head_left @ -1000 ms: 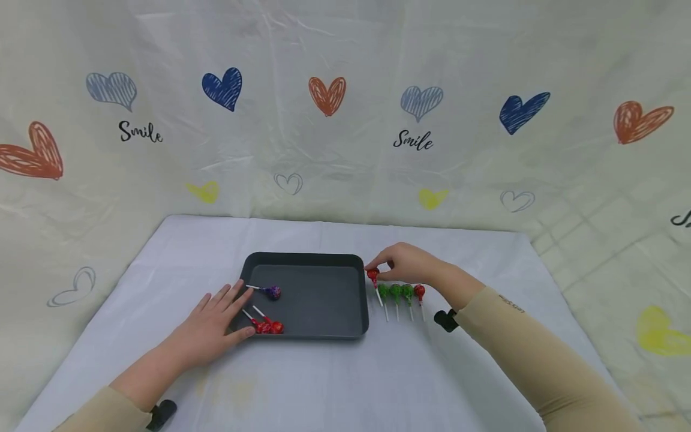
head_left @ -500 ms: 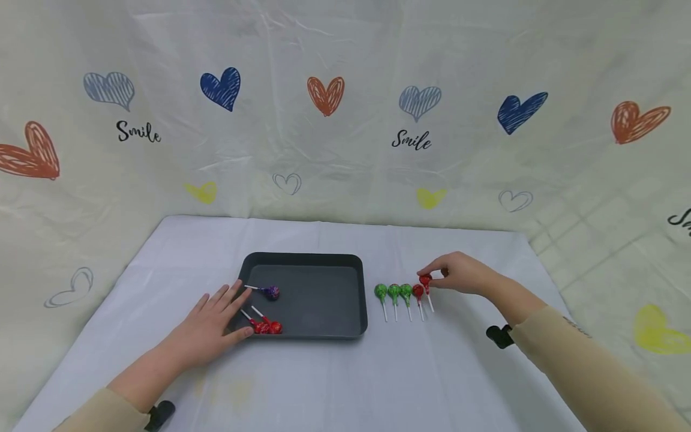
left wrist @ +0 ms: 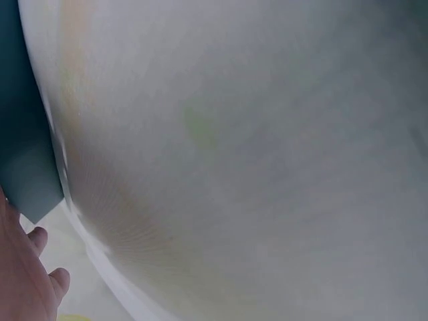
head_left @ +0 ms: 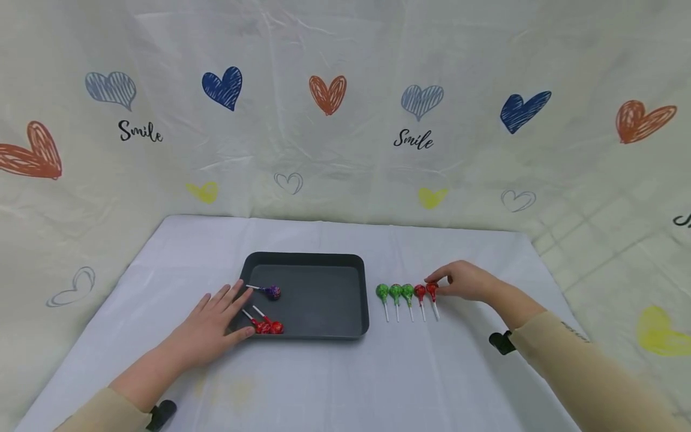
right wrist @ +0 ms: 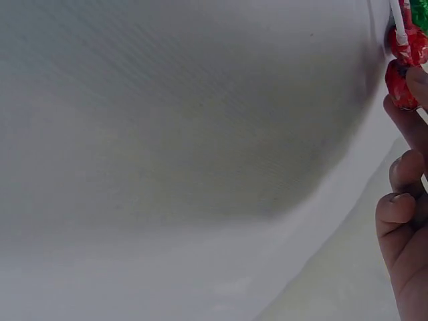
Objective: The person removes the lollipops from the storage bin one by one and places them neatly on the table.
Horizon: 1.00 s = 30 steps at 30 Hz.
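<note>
Pinching a round red-wrapped lollipop (head_left: 432,291), moved from beside the dark grey rectangular tray (head_left: 318,297) to the row's right end, the right hand (head_left: 465,280) aligns it with another red lollipop (head_left: 420,291) and three green-wrapped lollipops (head_left: 395,290), the left hand (head_left: 205,330) lying spread at the tray's left edge.

High, forward-down head view over table (head_left: 345,384), close wrist views.

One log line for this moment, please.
Right hand: pinches rightmost red lollipop; left hand: over left edge of tray; rest of row: another red lollipop, three green lollipops; in tray: purple lollipop, red lollipops
</note>
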Tool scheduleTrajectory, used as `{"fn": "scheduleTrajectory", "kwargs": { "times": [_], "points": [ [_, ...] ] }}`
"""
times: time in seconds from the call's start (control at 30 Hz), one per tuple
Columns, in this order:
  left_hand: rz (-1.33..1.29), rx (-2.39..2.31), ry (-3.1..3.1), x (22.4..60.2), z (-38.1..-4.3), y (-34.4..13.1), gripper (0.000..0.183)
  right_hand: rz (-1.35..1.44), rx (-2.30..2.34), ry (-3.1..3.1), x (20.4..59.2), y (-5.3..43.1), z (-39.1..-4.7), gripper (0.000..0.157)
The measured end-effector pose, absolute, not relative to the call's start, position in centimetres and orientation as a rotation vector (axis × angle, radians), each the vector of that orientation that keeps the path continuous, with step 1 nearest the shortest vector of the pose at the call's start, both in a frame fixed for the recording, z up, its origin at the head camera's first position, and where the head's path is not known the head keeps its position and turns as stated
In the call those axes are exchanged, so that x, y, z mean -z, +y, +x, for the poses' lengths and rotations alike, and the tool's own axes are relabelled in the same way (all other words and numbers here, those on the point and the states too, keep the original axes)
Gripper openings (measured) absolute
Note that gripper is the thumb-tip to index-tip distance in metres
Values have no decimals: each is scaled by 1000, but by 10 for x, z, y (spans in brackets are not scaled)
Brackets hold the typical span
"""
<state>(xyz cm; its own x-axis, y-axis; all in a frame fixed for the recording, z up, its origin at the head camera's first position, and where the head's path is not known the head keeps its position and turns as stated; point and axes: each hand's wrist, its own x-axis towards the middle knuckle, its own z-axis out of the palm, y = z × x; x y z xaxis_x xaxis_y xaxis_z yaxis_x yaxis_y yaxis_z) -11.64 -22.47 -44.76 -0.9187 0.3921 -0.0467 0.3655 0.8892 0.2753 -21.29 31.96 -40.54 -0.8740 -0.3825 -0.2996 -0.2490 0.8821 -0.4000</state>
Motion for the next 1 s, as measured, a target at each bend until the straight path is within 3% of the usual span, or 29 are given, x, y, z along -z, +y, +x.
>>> {"fn": "scheduleTrajectory", "kwargs": {
  "times": [0.5, 1.0],
  "points": [
    [617, -441, 2983, 452, -117, -224, 86, -437, 526, 2674, 421, 325, -216, 28],
    [618, -435, 2981, 454, -118, -225, 87, -487, 543, 2713, 397, 324, -216, 36]
  ]
}}
